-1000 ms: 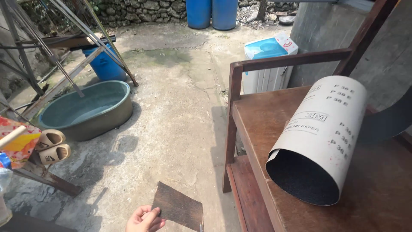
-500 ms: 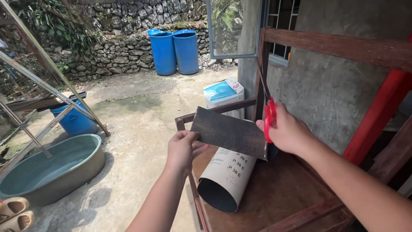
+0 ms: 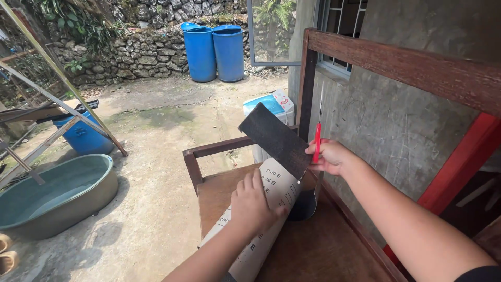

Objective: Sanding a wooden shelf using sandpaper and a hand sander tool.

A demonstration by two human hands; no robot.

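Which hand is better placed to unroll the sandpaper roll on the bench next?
Left. The left hand already rests flat on the sandpaper roll. The right hand is full, gripping the red-handled scissors and the dark cut sheet.

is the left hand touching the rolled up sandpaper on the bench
Touching. The head view shows the left hand laid flat on the rolled sandpaper, fingers pressing its curved top with no gap.

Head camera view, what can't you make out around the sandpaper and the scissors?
- Scissors: handle loops hidden inside the right hand.
- Sandpaper roll: near end cut off by the bottom edge, middle covered by the left hand.
- Dark sandpaper piece: which fingers pinch it is hidden.
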